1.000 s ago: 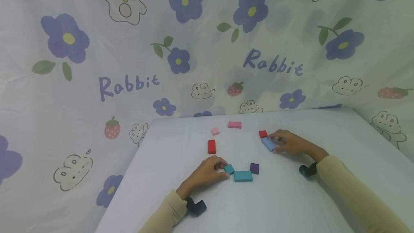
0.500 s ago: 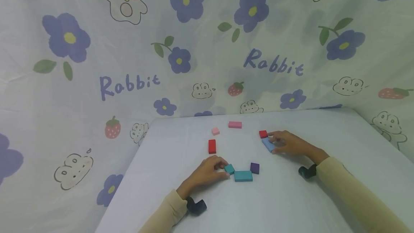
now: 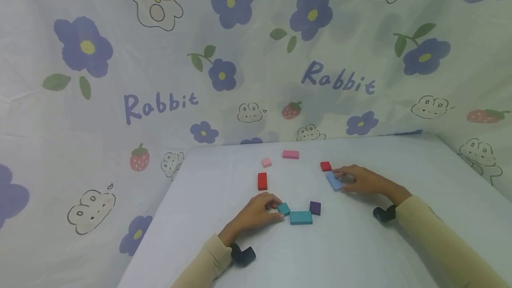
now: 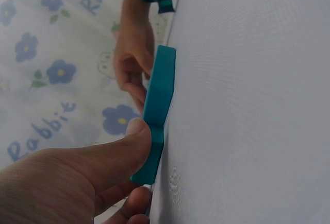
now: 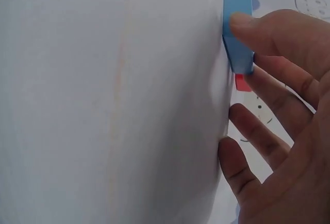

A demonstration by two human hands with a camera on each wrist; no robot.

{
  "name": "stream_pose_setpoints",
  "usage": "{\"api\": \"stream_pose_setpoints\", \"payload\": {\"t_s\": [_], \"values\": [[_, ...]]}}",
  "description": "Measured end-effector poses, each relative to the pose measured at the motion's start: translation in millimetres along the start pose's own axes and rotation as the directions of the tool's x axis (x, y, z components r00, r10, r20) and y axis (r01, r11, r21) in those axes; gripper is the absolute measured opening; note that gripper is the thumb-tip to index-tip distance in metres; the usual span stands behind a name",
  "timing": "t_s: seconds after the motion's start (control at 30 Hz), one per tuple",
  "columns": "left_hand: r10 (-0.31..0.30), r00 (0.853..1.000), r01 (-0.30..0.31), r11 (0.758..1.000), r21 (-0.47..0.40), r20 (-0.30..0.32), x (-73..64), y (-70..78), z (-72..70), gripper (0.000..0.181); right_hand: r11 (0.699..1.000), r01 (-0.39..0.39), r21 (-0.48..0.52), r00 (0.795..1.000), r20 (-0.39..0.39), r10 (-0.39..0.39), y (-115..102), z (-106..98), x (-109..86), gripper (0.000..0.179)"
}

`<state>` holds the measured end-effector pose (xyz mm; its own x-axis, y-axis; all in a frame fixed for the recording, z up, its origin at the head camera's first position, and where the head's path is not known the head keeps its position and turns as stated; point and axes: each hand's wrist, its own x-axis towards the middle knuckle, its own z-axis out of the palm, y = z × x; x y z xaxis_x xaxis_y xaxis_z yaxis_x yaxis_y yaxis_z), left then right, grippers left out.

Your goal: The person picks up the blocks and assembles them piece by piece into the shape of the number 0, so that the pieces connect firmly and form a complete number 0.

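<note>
left hand (image 3: pixel 256 212) pinches the small teal block (image 3: pixel 283 209) on its right; right hand (image 3: pixel 363 180) grips the blue block (image 3: pixel 334 182) on its left.

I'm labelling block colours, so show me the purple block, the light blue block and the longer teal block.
Purple block (image 3: pixel 315 207): head view, its top face.
Light blue block (image 3: pixel 334 182): head view, its top face.
Longer teal block (image 3: pixel 301 217): head view, its top face.
</note>
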<state>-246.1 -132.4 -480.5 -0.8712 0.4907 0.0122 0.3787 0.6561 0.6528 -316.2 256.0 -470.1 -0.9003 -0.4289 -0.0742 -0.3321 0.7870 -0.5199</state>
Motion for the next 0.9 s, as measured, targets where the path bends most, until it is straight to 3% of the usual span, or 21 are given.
{"api": "stream_pose_setpoints", "payload": {"t_s": [0.23, 0.7, 0.9], "values": [[-0.002, 1.000, 0.002, 1.000, 0.003, 0.001, 1.7, -0.7, 1.2, 0.033, 0.997, 0.067, 0.037, 0.997, -0.034, -0.066, 3.8, 0.3, -5.0, 0.049], [-0.014, 1.000, 0.014, 1.000, 0.010, 0.003, 1.7, -3.3, 2.0, 0.033, 0.994, 0.070, 0.086, 0.996, -0.054, -0.066, 3.9, 1.6, -7.1, 0.052], [0.008, 1.000, -0.008, 1.000, 0.000, 0.001, 1.4, -4.2, 2.8, 0.033, 0.989, 0.054, 0.139, 0.996, -0.080, -0.043, 5.9, 2.0, -10.3, 0.057]]}}
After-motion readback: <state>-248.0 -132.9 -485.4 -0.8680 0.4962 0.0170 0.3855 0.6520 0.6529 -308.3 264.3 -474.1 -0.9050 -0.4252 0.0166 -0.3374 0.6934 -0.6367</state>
